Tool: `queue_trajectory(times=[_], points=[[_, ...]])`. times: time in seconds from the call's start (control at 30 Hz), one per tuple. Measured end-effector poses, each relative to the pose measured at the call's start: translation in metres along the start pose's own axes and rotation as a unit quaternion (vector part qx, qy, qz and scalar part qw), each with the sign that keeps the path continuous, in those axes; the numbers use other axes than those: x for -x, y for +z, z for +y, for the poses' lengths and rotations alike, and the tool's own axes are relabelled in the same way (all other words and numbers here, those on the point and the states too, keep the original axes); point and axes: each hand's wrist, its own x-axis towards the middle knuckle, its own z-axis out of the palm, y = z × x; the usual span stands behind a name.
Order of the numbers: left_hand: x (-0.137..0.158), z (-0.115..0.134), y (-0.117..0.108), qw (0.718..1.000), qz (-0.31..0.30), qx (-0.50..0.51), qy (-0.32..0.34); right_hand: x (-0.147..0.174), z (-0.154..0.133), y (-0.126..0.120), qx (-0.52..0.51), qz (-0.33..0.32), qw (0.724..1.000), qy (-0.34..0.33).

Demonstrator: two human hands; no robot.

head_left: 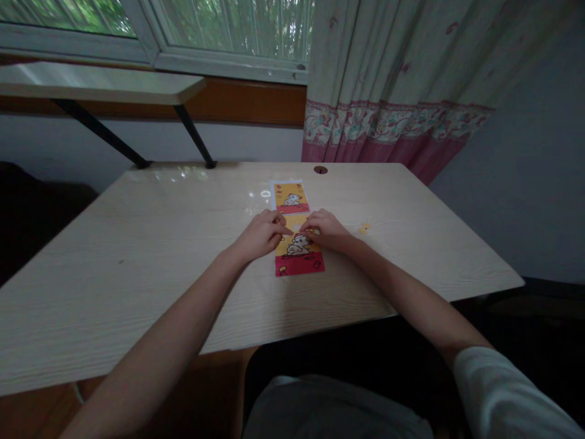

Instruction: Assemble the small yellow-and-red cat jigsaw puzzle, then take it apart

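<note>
Yellow-and-red picture card (299,249) lies flat on the pale wood-grain surface (183,238), in front of the seated person and between the two hands. It bears a white cartoon animal in a red hat above a red band. Left hand (261,235) is at the card's left edge, its fingers (284,230) reaching inward over the upper part. Right hand (328,230) comes in from the opposite edge, fingertips bent down near the animal's head. Both sets of fingers are near each other; from where I stand I cannot tell whether either is closed on anything small.

A white-edged sheet (291,196) with a similar picture lies just beyond the card; whether the two touch or overlap cannot be told. Small yellow pieces (364,228) lie to the right, near the right wrist. Farther back, observed: a round hole (320,170) near the surface's far edge, a raised shelf (100,83) at left, and a patterned curtain (388,73) beside the window (237,30).
</note>
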Motion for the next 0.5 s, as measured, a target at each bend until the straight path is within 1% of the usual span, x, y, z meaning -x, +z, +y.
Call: queue_trajectory(times=[0.13,0.27,0.5], points=[[0.0,-0.001,0.0,1.0,0.001,-0.007,0.001,0.006,-0.005,-0.007,0.052,-0.021,0.998,-0.032],[0.001,-0.001,0.001,1.0,0.002,-0.01,0.002,0.009,-0.008,-0.01,0.102,-0.022,0.993,-0.054],[0.0,0.0,0.002,1.0,-0.003,-0.029,0.004,0.009,-0.016,-0.015,0.154,-0.044,0.985,-0.063]])
